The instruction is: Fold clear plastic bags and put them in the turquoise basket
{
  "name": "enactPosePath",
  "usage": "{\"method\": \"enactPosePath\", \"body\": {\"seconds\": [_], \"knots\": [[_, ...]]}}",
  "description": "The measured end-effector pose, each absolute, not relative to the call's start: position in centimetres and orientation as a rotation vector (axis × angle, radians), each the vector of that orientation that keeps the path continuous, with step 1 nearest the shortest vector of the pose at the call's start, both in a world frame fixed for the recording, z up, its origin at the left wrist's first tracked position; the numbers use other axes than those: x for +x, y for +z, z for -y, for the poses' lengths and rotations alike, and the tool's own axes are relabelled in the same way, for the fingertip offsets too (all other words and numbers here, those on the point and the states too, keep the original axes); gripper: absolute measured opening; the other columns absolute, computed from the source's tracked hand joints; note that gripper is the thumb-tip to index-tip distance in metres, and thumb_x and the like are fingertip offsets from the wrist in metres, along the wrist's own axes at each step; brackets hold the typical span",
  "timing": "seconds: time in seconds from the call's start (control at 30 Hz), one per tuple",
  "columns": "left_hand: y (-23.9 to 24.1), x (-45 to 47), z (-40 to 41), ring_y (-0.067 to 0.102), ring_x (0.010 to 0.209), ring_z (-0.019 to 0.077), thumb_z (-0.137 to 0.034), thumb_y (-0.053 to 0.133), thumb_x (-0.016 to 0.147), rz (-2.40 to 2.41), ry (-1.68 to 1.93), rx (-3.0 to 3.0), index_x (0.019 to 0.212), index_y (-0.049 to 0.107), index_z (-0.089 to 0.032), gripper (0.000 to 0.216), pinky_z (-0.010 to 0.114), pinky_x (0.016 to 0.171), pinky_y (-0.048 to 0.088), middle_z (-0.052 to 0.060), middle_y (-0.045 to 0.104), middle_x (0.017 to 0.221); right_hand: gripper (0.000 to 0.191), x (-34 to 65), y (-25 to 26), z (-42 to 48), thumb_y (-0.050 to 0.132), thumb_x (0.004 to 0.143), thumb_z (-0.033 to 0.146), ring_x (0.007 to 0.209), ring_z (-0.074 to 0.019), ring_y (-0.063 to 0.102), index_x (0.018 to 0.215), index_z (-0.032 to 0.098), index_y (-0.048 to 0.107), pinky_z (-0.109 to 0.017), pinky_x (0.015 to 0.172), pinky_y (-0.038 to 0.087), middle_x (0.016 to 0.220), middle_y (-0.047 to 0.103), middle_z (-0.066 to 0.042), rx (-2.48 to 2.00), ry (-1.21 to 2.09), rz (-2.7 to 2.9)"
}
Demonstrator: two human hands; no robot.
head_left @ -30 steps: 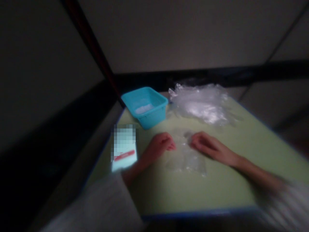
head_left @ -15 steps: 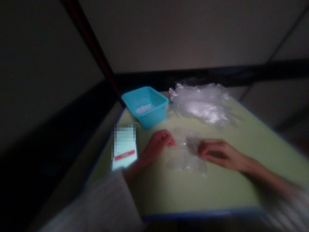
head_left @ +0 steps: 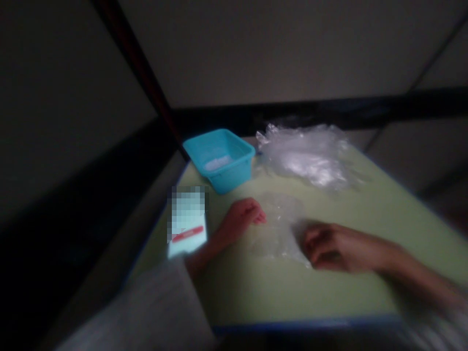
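Observation:
A clear plastic bag (head_left: 280, 229) lies flat and slightly wrinkled on the pale green table between my hands. At its left edge is my left hand (head_left: 246, 214), its fingers curled closed on the film. My right hand (head_left: 332, 246) is by the bag's lower right side, fingers bent in toward the palm and a little blurred. Whether anything is between those fingers is hidden. Dim light and blur make the bag's outline faint.
A turquoise plastic basket (head_left: 234, 178) with something white inside stands at the back left. Beside it, a heap of clear plastic bags (head_left: 310, 156) covers the back right. A lit phone (head_left: 190, 246) lies left of my left forearm. Blue edging (head_left: 307, 323) borders the table (head_left: 292, 297).
My right hand has moved down and slightly toward me along the bag's right side, its fingers more curled. My left hand stays almost in place at the bag's left edge.

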State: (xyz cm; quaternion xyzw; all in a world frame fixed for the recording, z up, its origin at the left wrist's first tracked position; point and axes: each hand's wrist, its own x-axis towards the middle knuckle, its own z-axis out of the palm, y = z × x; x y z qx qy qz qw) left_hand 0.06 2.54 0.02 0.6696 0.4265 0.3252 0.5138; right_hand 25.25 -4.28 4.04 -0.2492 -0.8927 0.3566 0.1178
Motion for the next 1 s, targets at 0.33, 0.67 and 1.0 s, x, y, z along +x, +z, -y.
{"method": "enactPosePath", "body": {"seconds": [0.33, 0.67, 1.0], "knots": [[-0.4, -0.1, -2.7, 0.067, 0.068, 0.0158, -0.025, 0.049, 0.078, -1.015, 0.777, 1.644, 0.067, 0.055, -0.015, 0.016, 0.027, 0.063, 0.053, 0.006, 0.069, 0.073, 0.018, 25.3, 4.3, 5.3, 0.053, 0.087, 0.011, 0.077, -0.0141, 0.053, 0.072, 0.018, 0.058, -0.030, 0.076, 0.040, 0.078, 0.059, -0.002, -0.645, 0.609, 2.846], [-0.3, -0.1, -2.8, 0.067, 0.068, 0.0163, -0.024, 0.048, 0.080, -1.037, 0.765, 1.674, 0.067, 0.057, -0.015, 0.018, 0.028, 0.064, 0.053, 0.006, 0.069, 0.074, 0.019, 26.0, 4.6, 5.5, 0.060, 0.074, -0.001, 0.080, -0.0116, 0.057, 0.070, 0.018, 0.059, -0.024, 0.072, 0.043, 0.083, 0.063, -0.001, -0.721, 0.919, 2.695], [-0.8, -0.1, -3.0, 0.067, 0.067, 0.0155, -0.025, 0.050, 0.079, -1.002, 0.783, 1.659, 0.067, 0.057, -0.015, 0.017, 0.027, 0.064, 0.052, 0.005, 0.068, 0.072, 0.014, 25.8, 4.2, 5.0, 0.057, 0.087, 0.012, 0.081, -0.0142, 0.057, 0.077, 0.019, 0.063, -0.028, 0.074, 0.043, 0.084, 0.063, -0.003, -0.716, 0.752, 2.762]]}}
